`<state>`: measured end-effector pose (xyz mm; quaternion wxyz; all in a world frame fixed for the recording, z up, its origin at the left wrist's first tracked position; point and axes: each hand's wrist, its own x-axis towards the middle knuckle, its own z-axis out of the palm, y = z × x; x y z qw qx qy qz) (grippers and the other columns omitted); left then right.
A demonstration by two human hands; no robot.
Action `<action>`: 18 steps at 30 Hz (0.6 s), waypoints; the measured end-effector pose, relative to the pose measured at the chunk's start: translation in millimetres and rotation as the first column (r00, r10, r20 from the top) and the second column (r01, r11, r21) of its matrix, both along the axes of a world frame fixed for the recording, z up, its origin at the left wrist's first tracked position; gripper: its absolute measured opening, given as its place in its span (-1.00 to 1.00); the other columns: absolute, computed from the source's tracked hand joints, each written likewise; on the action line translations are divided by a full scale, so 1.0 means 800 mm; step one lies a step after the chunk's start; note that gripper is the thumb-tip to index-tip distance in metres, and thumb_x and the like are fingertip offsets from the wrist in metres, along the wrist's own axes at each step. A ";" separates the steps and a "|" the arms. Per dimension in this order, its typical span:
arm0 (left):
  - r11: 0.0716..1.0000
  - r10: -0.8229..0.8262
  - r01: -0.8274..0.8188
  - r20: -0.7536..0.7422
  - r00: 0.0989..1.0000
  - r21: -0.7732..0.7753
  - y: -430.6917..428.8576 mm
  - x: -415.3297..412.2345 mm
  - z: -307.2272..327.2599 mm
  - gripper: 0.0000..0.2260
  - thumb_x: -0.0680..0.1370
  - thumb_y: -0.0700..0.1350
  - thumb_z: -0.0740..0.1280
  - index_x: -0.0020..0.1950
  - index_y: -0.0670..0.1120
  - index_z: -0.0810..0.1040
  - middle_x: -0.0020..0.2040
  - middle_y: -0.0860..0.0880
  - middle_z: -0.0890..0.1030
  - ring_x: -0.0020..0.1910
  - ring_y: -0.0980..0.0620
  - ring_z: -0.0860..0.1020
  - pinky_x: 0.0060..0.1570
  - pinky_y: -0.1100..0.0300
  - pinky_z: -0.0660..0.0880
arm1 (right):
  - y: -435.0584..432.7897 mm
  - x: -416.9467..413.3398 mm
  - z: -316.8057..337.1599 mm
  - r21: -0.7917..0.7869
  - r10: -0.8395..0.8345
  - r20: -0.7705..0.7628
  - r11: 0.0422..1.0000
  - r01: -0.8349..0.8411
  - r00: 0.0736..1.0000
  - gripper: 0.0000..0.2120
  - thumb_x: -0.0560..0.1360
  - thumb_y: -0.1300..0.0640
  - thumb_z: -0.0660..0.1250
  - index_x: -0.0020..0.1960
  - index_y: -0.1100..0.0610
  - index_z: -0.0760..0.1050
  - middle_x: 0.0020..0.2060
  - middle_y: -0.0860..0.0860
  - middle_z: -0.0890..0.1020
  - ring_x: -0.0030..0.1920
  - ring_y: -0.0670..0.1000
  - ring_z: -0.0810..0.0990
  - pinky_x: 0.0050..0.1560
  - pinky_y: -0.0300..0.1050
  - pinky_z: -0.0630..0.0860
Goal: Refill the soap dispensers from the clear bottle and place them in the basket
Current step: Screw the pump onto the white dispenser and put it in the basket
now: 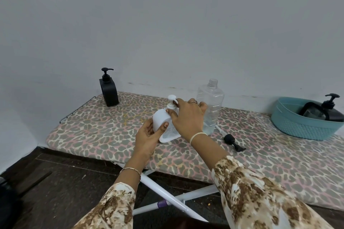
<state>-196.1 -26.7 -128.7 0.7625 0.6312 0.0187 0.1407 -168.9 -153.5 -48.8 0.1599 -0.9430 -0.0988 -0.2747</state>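
Observation:
A white soap dispenser [161, 119] stands tilted on the leopard-print ironing board [104, 130]. My left hand [148, 136] grips its body from the left and below. My right hand [188, 117] pinches the white pump head [171, 100] at its collar. Just behind my right hand stands the clear bottle [211, 98], uncapped, with a little liquid at the bottom. A black dispenser [109, 89] stands at the board's far left. Another black dispenser [329, 110] lies in the teal basket [301, 126] at the far right.
A loose black pump head [233, 142] lies on the board to the right of the clear bottle. The wall runs right behind the board. White folding legs [167, 197] show under the front edge, over a dark floor.

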 end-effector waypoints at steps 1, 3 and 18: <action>1.000 -0.003 0.003 0.003 1.000 0.001 0.000 0.000 0.000 -0.58 0.39 0.01 0.47 0.21 -0.08 0.56 0.10 -0.04 0.66 0.05 0.03 0.66 -0.15 0.18 0.61 | -0.001 0.000 0.000 0.002 0.002 -0.002 1.000 -0.002 1.000 -0.71 0.55 -0.12 0.23 0.19 -0.02 0.50 -0.12 0.01 0.63 0.12 0.06 0.49 0.14 0.01 0.07; 1.000 -0.013 0.013 0.002 1.000 0.002 0.000 0.000 -0.001 -0.52 0.37 0.05 0.47 0.25 -0.06 0.55 0.12 -0.03 0.66 0.07 0.02 0.65 -0.10 0.10 0.62 | -0.003 0.003 -0.002 0.030 0.031 -0.023 0.999 -0.030 0.999 -0.69 0.54 -0.13 0.24 0.21 -0.03 0.50 -0.10 0.01 0.63 0.14 0.06 0.48 0.10 0.00 0.09; 0.985 -0.154 0.154 -0.009 0.988 0.076 -0.013 -0.024 0.006 -0.32 0.35 0.25 0.47 0.37 -0.06 0.48 0.24 -0.04 0.61 0.18 0.02 0.60 0.17 0.07 0.55 | -0.091 0.001 -0.006 0.531 0.559 -0.331 0.776 -0.340 0.760 -0.37 0.37 0.12 0.54 0.38 0.13 0.41 0.25 -0.01 0.54 0.17 -0.07 0.50 0.15 -0.24 0.43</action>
